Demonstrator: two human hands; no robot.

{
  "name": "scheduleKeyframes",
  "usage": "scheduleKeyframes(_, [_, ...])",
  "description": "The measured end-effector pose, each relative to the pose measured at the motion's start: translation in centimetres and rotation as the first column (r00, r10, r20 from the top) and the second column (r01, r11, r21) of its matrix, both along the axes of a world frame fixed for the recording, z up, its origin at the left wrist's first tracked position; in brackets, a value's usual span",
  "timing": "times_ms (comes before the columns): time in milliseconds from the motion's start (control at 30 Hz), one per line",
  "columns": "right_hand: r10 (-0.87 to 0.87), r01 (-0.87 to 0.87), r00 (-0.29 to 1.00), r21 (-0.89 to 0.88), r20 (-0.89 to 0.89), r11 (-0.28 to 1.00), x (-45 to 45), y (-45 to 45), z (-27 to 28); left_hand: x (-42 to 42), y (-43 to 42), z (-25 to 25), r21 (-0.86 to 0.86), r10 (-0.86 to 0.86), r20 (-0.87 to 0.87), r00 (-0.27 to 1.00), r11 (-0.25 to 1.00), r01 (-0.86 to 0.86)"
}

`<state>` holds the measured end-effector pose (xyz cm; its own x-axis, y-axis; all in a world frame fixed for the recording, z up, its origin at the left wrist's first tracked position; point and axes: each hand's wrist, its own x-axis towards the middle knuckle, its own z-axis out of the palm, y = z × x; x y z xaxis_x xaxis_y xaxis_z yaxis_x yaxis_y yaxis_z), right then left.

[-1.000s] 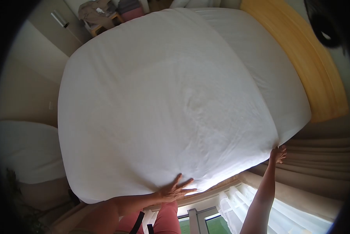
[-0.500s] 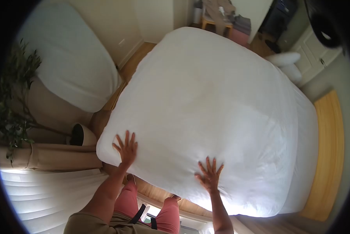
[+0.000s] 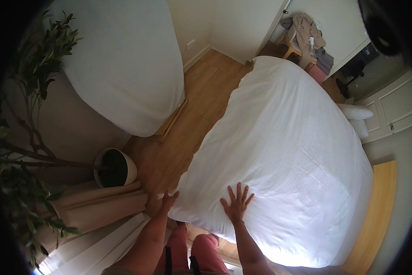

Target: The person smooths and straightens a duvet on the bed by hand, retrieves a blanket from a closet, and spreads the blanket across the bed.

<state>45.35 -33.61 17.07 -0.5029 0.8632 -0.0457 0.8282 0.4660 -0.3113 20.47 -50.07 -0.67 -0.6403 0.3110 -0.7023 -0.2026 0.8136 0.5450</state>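
A white cover (image 3: 279,133) with soft wrinkles lies over the bed and hangs down at its near edge. My right hand (image 3: 237,204) rests flat on it near that edge, fingers spread and holding nothing. At the bed's near left corner is my left hand (image 3: 169,200), beside the cover's edge, with its thumb apart from the fingers. Whether its fingertips hold any fabric cannot be made out. A strip of paler bedding shows between the cover and the wooden headboard (image 3: 375,215).
Wooden floor (image 3: 206,82) runs along the bed's foot. To the left stand a potted plant (image 3: 131,167), beige curtains (image 3: 100,201) and a large white-covered object (image 3: 128,59). A chair with clothes (image 3: 306,34) and white pillows (image 3: 356,112) are beyond the bed.
The view has swung toward the foot of the bed. My left hand has moved from the top of the cover to its corner. My right hand still lies spread on the cover.
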Motion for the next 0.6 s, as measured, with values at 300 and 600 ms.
scheduleKeyframes(300, [-0.009, 0.01, 0.998, -0.016, 0.07, 1.0, 1.1, 0.6, -2.5, -3.5, 0.2, 2.1, -0.208, -0.566, -0.47, 0.677, 0.817, 0.538])
scheduleKeyframes(600, [-0.007, 0.013, 0.997, -0.087, 0.071, 0.996, 1.6, 1.4, -1.5, -11.8, 8.9, 5.1, -0.098, -0.678, -0.353, 0.645, 0.713, 0.695])
